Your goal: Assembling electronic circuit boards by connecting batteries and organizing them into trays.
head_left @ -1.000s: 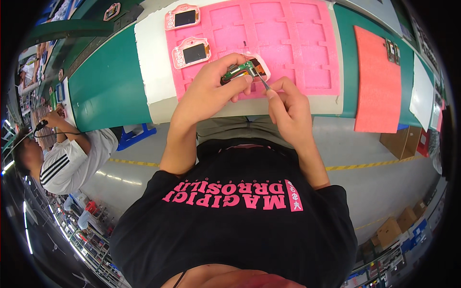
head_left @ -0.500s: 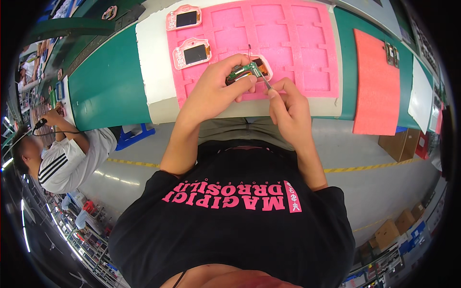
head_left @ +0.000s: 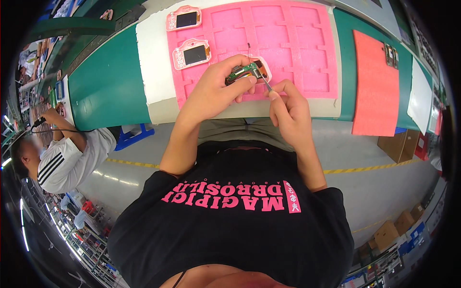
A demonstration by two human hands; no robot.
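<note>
My left hand (head_left: 213, 91) is closed on a green circuit board (head_left: 246, 72), pinched between thumb and fingers over the near edge of a pink foam tray (head_left: 314, 57). Behind the board shows part of a pale pink casing (head_left: 268, 71), with a dark and orange piece on it. A thin dark wire (head_left: 249, 50) sticks up from the board. In my right hand (head_left: 290, 108), thumb and fingers grip slim metal tweezers (head_left: 267, 85), whose tip meets the board's right end. Whether the tip holds anything is too small to tell.
Two pink casings with screens, a nearer one (head_left: 192, 54) and a farther one (head_left: 185, 19), lie in the tray's left column. An orange foam sheet (head_left: 374, 86) with small boards (head_left: 391, 55) lies right on the green bench (head_left: 105, 81). A co-worker (head_left: 72, 158) sits at left.
The tweezers have shifted slightly at the board's right end. Both my hands otherwise keep their places and grips.
</note>
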